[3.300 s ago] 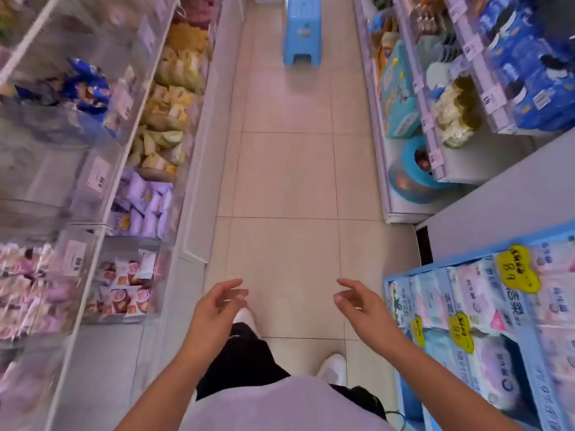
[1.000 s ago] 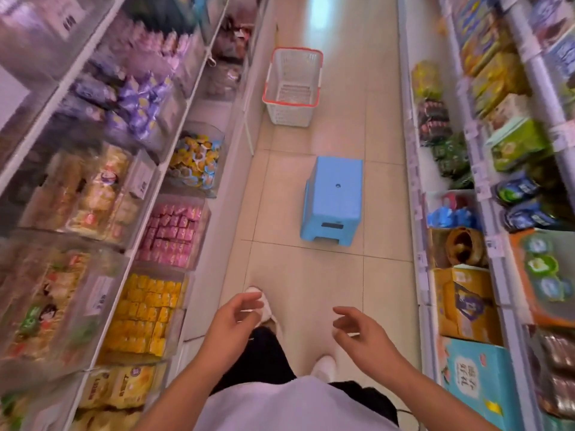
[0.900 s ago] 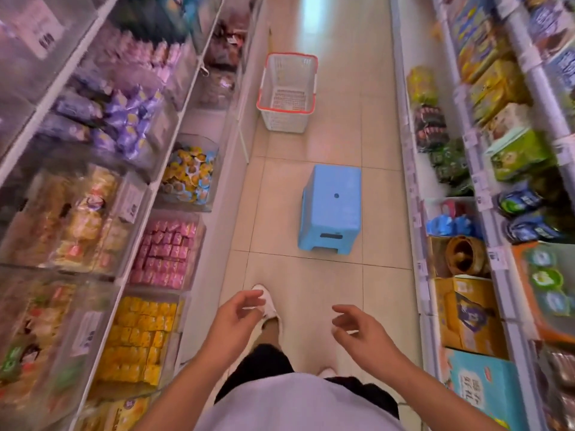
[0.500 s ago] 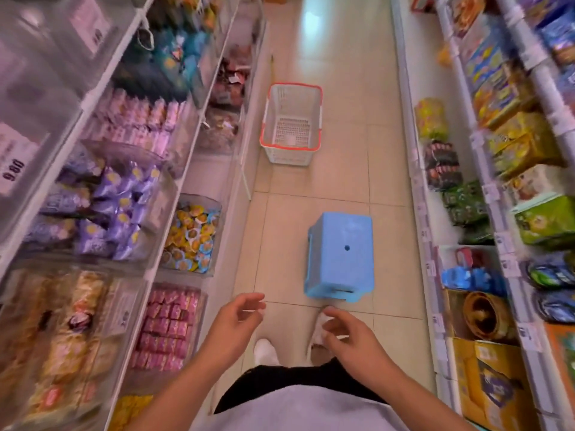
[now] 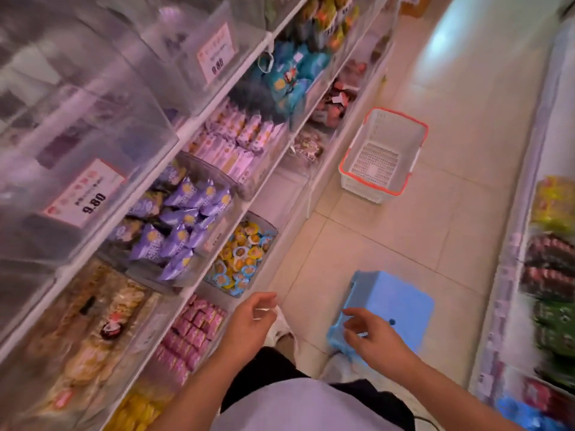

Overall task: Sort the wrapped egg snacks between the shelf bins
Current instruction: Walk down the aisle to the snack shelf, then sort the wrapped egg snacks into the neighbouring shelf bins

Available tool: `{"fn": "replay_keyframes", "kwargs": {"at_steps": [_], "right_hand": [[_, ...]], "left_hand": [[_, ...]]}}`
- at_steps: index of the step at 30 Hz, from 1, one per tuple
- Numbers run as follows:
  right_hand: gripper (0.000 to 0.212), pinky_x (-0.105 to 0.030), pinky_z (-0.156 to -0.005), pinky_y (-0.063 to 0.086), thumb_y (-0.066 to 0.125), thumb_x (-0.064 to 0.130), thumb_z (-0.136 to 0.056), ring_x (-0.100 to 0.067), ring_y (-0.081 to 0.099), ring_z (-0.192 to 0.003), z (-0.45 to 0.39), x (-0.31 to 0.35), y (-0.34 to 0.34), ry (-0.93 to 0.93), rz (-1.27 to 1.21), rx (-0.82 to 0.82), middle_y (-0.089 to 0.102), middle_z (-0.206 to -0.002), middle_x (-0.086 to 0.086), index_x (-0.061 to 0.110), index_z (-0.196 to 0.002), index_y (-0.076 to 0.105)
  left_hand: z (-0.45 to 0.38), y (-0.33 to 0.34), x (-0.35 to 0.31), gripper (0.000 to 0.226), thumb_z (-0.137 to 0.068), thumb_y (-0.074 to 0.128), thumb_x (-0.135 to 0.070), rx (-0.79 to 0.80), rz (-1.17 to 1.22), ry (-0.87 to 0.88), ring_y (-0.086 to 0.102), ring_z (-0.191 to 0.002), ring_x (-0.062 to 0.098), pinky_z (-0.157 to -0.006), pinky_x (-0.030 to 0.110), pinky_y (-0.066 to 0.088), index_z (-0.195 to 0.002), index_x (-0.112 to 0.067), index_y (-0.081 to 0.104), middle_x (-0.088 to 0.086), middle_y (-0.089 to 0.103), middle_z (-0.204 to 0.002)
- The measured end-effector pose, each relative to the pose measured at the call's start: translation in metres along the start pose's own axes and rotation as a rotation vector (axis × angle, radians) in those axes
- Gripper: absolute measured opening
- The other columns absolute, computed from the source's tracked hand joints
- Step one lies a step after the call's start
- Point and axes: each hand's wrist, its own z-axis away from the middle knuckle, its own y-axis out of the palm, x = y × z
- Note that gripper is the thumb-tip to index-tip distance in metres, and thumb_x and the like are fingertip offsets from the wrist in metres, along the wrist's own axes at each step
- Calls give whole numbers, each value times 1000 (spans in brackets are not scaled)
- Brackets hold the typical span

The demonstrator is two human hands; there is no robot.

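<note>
A person stands in a shop aisle with both hands held out low in front. The left hand [image 5: 249, 325] is loose, with its fingers softly bent, and it holds nothing. The right hand [image 5: 370, 337] is loose too, fingers a little spread, and it also holds nothing. Neither hand touches a shelf.

The wrapped egg snacks [image 5: 241, 259] sit in a clear bin [image 5: 267, 225] on a low shelf to the left. They are small round packs in yellow and blue wraps, piled together. The left hand is near that bin but apart from it.

Just above that bin is another clear bin full of purple packs [image 5: 174, 222]. Below and closer, there is a bin of small pink packs [image 5: 193, 334]. A white price tag [image 5: 84, 194] with red edges hangs on the front of an upper bin.

A blue stool [image 5: 395, 306] stands on the tiled floor [image 5: 435, 228], right under the right hand. Farther down the aisle, a white basket [image 5: 384, 154] with a red rim sits on the floor beside the left shelves
</note>
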Motion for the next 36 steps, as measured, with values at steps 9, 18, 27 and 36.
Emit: {"fn": "replay_keyframes", "kwargs": {"at_steps": [9, 18, 27, 36], "right_hand": [[36, -25, -90, 50, 60, 23, -94, -9, 66, -92, -87, 104, 17, -151, 193, 161, 71, -98, 4, 19, -129, 59], [38, -25, -87, 48, 54, 28, -93, -15, 64, -96, -172, 169, 1, -367, 611, 334, 70, -102, 3, 21, -131, 57], [49, -37, -95, 47, 45, 30, -95, -31, 54, -120, -304, 179, 23, -946, 1239, 615, 53, -136, -10, 20, -143, 43], [51, -45, -93, 50, 52, 10, -90, -37, 51, -123, -398, 140, 86, -1332, 1401, 715, 39, -145, -13, 15, -140, 41]], "left_hand": [[-37, -56, 31, 30, -90, 66, -9, -27, -134, -53, 64, -97, 6, -92, 24, 50, -113, -27, 63, -10, 68, -102], [-82, -62, 34, 34, -90, 64, -17, -117, -157, -159, 64, -94, 7, -85, 17, 47, -123, -22, 62, -5, 69, -108], [-138, -19, 42, 43, -90, 56, -36, -394, -434, -332, 57, -120, 22, -109, 31, 36, -133, -32, 55, -2, 64, -130], [-219, 44, 125, 43, -93, 55, -43, -625, -603, -298, 64, -111, 20, -82, 30, 53, -135, -32, 53, -5, 56, -134]]}}
